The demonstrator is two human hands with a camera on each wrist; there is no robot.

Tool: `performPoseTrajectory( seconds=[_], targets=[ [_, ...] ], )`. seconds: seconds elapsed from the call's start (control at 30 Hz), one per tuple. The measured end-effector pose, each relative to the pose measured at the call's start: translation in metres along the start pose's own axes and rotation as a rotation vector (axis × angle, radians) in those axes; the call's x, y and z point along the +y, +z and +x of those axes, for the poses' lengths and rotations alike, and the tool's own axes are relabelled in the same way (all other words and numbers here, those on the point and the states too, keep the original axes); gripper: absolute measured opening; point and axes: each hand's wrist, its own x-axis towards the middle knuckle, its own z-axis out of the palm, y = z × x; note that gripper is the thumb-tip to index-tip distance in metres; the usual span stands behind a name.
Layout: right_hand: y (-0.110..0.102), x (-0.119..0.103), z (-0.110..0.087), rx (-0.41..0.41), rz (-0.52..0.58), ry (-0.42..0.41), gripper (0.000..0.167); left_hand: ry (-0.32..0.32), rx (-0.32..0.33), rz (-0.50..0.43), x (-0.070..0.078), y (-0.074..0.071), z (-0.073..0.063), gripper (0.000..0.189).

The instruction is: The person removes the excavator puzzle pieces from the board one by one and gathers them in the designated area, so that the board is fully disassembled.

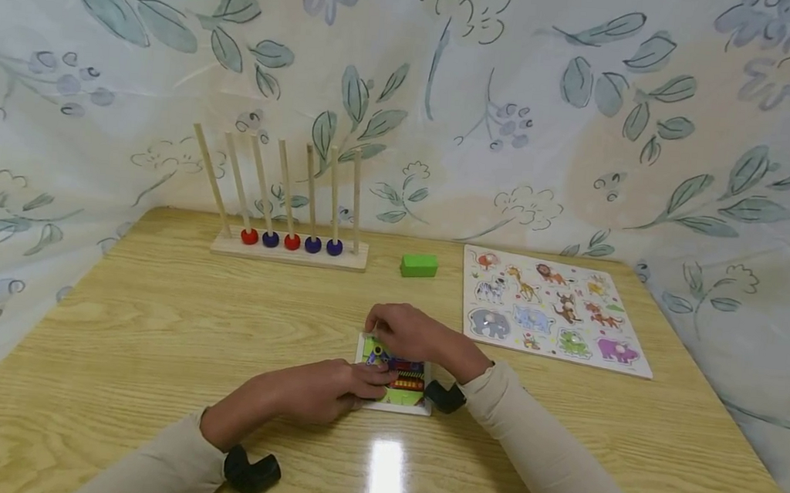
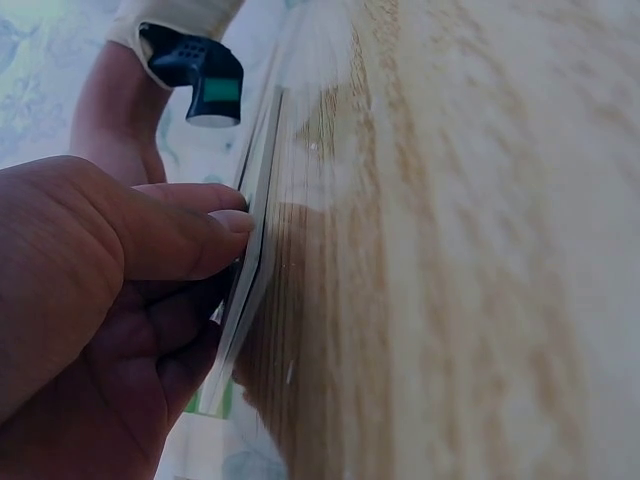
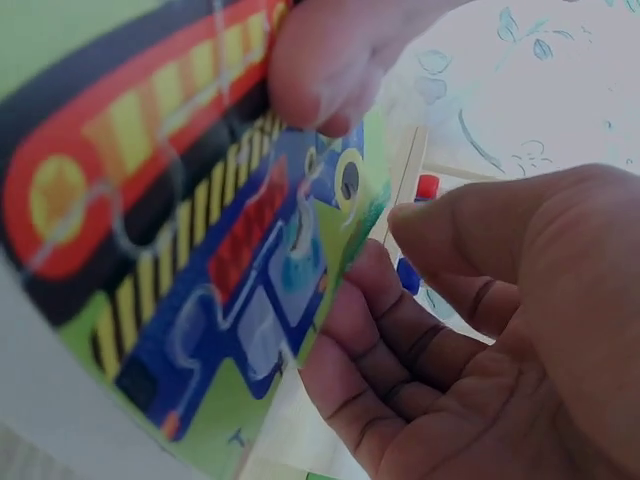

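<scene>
A small jigsaw puzzle [image 1: 406, 396] in a white frame lies on the table, with a blue, red and yellow-striped vehicle on a green ground. My left hand [image 1: 328, 388] holds it at its left side. In the left wrist view the left thumb [image 2: 232, 222] touches the frame's edge; other fingers reach over the picture. Over the far part of the puzzle is my right hand [image 1: 405, 332], bent at the fingers. The right wrist view shows the right fingertips [image 3: 368, 262] at the picture's edge and the thumb apart from them. Whether a loose piece is there, I cannot tell.
Behind the hands stands a wooden peg rack [image 1: 290, 254] with red and blue beads. A green block [image 1: 419, 265] lies to its right. An animal puzzle board [image 1: 538, 289] is at the back right. Patterned cloth [image 1: 446, 127] hangs beyond the wooden table [image 1: 152, 320].
</scene>
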Motion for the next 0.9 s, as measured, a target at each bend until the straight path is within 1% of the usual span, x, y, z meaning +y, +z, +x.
performPoseTrajectory(
  seconds=[0.23,0.37,0.5,0.63,0.9],
  targets=[
    [-0.001,0.003,-0.005,0.028,0.035,-0.014,0.011,-0.002,-0.004,0.011,0.001,0.002,0.000,0.038],
    [-0.003,0.002,-0.008,0.044,0.058,-0.022,0.010,0.000,-0.003,0.011,0.000,0.003,0.000,0.038],
    [-0.003,0.003,-0.009,0.054,0.059,-0.032,0.009,0.004,-0.003,0.015,0.000,0.003,0.000,0.038],
    [-0.002,0.005,-0.010,0.059,0.073,-0.024,0.009,0.007,-0.001,0.013,0.000,0.003,0.000,0.038],
    [-0.004,0.006,-0.015,0.020,0.159,0.006,0.006,0.000,-0.005,0.000,0.001,0.001,0.000,0.038]
  ],
)
